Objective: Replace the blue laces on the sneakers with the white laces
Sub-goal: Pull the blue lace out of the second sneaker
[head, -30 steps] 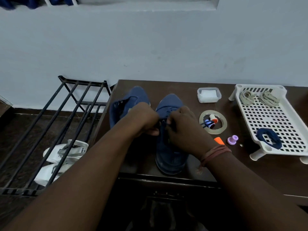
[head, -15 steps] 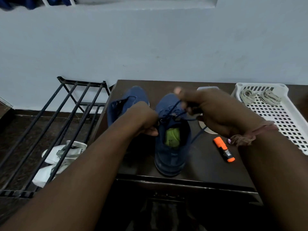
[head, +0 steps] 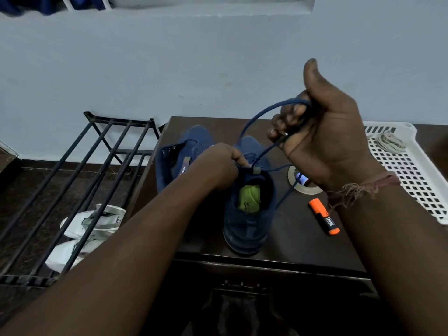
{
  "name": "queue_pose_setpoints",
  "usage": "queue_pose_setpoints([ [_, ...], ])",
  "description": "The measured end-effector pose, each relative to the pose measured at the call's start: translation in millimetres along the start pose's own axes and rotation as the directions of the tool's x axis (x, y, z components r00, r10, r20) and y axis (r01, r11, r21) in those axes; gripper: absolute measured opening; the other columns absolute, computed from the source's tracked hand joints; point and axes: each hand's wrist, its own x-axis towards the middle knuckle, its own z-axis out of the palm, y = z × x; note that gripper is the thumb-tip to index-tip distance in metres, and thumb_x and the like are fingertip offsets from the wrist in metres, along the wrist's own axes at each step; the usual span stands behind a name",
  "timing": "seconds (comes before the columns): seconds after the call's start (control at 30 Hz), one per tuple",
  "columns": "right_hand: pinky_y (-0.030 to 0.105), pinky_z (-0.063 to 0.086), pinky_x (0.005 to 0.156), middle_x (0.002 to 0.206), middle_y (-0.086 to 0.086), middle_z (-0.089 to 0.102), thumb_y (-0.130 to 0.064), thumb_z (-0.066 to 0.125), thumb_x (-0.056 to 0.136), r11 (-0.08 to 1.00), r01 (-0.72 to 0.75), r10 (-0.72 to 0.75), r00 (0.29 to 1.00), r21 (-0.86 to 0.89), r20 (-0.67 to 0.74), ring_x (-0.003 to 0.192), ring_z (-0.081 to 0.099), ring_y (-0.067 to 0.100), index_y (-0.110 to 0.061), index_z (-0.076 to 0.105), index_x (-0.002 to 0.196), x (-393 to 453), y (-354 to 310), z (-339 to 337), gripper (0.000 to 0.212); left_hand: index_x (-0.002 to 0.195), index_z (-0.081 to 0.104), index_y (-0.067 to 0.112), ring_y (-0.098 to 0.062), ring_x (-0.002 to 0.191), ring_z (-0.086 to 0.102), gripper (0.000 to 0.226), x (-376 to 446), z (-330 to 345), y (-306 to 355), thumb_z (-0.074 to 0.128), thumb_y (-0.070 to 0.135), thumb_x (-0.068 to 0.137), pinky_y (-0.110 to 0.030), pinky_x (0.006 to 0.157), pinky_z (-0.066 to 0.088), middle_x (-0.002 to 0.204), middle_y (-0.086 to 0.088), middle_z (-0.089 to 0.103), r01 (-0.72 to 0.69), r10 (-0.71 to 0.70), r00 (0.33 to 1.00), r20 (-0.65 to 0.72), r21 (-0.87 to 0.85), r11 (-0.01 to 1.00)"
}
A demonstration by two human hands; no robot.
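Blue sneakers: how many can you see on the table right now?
2. One sneaker stands near the table's front edge, held at its collar by the left hand. The other lies behind it to the left, partly hidden by that arm.

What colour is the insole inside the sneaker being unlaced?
Bright yellow-green insole, visible inside the blue sneaker in the head view.

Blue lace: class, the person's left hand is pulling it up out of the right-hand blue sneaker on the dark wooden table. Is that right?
Not quite. The head view shows the right hand pulling the blue lace up; the left hand steadies the right-hand blue sneaker on the dark wooden table.
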Motion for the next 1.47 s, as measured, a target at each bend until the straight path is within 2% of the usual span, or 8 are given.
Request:
queue_pose_setpoints([
  [0.13, 0.034, 0.038, 0.059, 0.048, 0.009, 0.043, -0.044, 0.062, 0.093, 0.968, -0.029, 0.021, 0.999, -0.248, -0.036, 0.051, 0.04, 0.023, -0.007, 0.05, 0.054, -0.1, 1.2, -5.1, 0.055, 0.09, 0.071, 0.007, -0.023, 0.09, 0.066, 0.013, 4.5, 3.5, -2.7, 0.06, 0.014, 0.092, -0.034, 0.078, 0.056, 0.094, -0.008, 0.07, -0.099, 0.1, 0.994, -0.032, 0.042, 0.994],
  [0.27, 0.028, 0.047, 0.059, 0.055, 0.004, 0.063, -0.046, 0.061, 0.091, 0.325, -0.104, 0.065, 0.994, -0.94, -0.087, 0.051, 0.054, 0.016, -0.011, 0.07, 0.06, -5.5, 13.6, -15.6, 0.047, 0.081, 0.063, 0.013, -0.02, 0.068, 0.055, 0.005, 7.1, -7.4, -0.8, 0.063, 0.016, 0.085, -0.033, 0.065, 0.042, 0.075, -0.005, 0.062, -0.125, 0.137, 0.99, 0.034, -0.238, 0.963],
  [0.5, 0.022, 0.033, 0.049, 0.067, -0.003, 0.052, -0.031, 0.072, 0.084, -0.207, -0.092, 0.206, 0.969, -0.974, -0.135, 0.064, 0.052, 0.016, -0.021, 0.046, 0.067, -6.1, 30.7, -27.1, 0.032, 0.071, 0.051, 0.02, -0.011, 0.061, 0.043, 0.026, -0.3, -19.3, 4.7, 0.056, -0.005, 0.079, -0.024, 0.049, 0.027, 0.076, -0.004, 0.051, -0.118, 0.038, 0.992, -0.119, -0.788, 0.604],
  [0.93, 0.019, 0.036, 0.05, 0.083, -0.002, 0.057, -0.02, 0.061, 0.089, -0.202, -0.059, 0.232, 0.967, -0.978, -0.106, 0.072, 0.054, 0.017, -0.018, 0.053, 0.096, -6.6, 40.1, -26.5, 0.01, 0.085, 0.062, 0.027, -0.006, 0.079, 0.058, 0.013, -2.4, -62.1, -9.1, 0.066, 0.015, 0.09, -0.025, 0.061, 0.034, 0.08, 0.014, 0.061, -0.391, -0.142, 0.905, -0.4, -0.916, 0.088],
  [1.07, 0.028, 0.044, 0.069, 0.111, 0.006, 0.061, -0.008, 0.06, 0.084, -0.135, 0.029, 0.276, 0.961, -0.99, -0.009, 0.09, 0.058, 0.022, -0.022, 0.057, 0.121, 0.0, 46.0, -30.2, 0.04, 0.124, 0.065, 0.009, -0.009, 0.07, 0.056, 0.037, 11.0, -49.1, -13.5, 0.062, 0.014, 0.088, -0.021, 0.06, 0.041, 0.107, -0.003, 0.069, -0.26, -0.256, 0.87, -0.422, -0.834, 0.487],
  [1.17, 0.032, 0.049, 0.074, 0.108, 0.007, 0.061, -0.008, 0.061, 0.084, -0.19, 0.102, 0.273, 0.961, -0.976, 0.047, 0.092, 0.06, 0.025, -0.019, 0.059, 0.112, 2.7, 48.6, -34.1, 0.03, 0.133, 0.051, 0.007, -0.026, 0.102, 0.059, 0.05, 12.2, -34.7, -11.0, 0.058, 0.024, 0.086, -0.033, 0.082, 0.05, 0.13, -0.016, 0.057, 0.156, -0.275, 0.839, -0.469, -0.278, 0.948],
  [1.23, 0.033, 0.049, 0.072, 0.101, 0.007, 0.06, -0.009, 0.06, 0.084, -0.207, 0.172, 0.255, 0.96, -0.963, 0.117, 0.089, 0.059, 0.026, -0.017, 0.057, 0.105, 5.0, 49.9, -37.4, 0.022, 0.133, 0.054, 0.014, -0.03, 0.12, 0.053, 0.05, 6.3, -22.2, -2.8, 0.062, 0.027, 0.085, -0.041, 0.1, 0.048, 0.133, -0.014, 0.054, 0.15, -0.119, 0.895, -0.43, 0.038, 0.988],
  [1.47, 0.027, 0.04, 0.063, 0.09, 0.002, 0.046, -0.027, 0.073, 0.078, -0.142, 0.204, 0.258, 0.952, -0.969, 0.163, 0.071, 0.052, 0.018, -0.026, 0.046, 0.07, 11.0, 51.4, -46.3, 0.028, 0.088, 0.076, 0.005, -0.025, 0.079, 0.072, 0.012, 10.2, 7.3, -5.2, 0.074, 0.017, 0.085, -0.043, 0.076, 0.062, 0.085, -0.011, 0.076, -0.001, -0.005, 0.987, -0.159, -0.04, 0.999],
])
